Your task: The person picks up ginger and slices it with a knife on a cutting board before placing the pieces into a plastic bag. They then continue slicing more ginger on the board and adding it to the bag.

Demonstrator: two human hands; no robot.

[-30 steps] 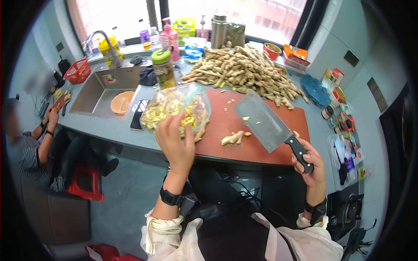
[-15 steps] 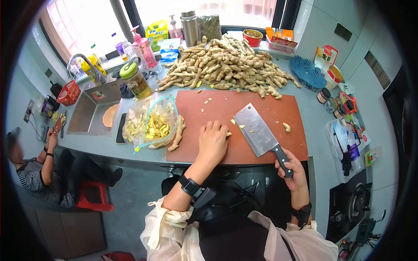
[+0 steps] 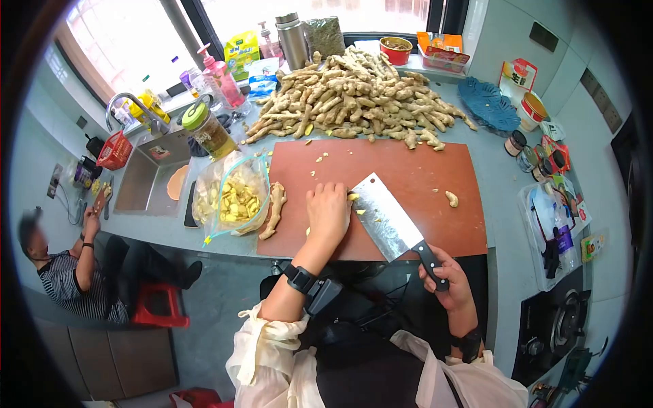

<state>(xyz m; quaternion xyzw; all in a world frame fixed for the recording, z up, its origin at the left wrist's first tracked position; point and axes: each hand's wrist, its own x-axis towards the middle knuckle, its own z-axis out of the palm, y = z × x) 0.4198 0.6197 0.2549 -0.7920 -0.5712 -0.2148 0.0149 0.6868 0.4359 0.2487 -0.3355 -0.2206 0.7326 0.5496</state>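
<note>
My right hand [image 3: 447, 280] grips the black handle of a cleaver [image 3: 386, 219], whose wide blade lies slanted over the brown cutting board [image 3: 408, 163]. Its upper left corner is close beside my left hand [image 3: 328, 211]. The left fingers are curled down on the board around a piece of ginger [image 3: 353, 196]; only a yellowish end of it shows. Left of that hand a long ginger root [image 3: 274, 209] lies along the board's edge, beside a clear zip bag [image 3: 235, 200] of cut ginger. A small ginger knob [image 3: 451, 198] rests on the right.
A large pile of ginger roots [image 3: 354, 95] fills the counter behind the board. A jar with a green lid [image 3: 207, 126] stands near the sink [image 3: 153, 177]. Blue plate [image 3: 486, 102] and small jars [image 3: 527, 160] are at right. Another person [image 3: 75, 272] sits at far left.
The cleaver has shifted left, its blade now close against my left fingers. My left hand has moved slightly left and up. The whole view has tilted a little.
</note>
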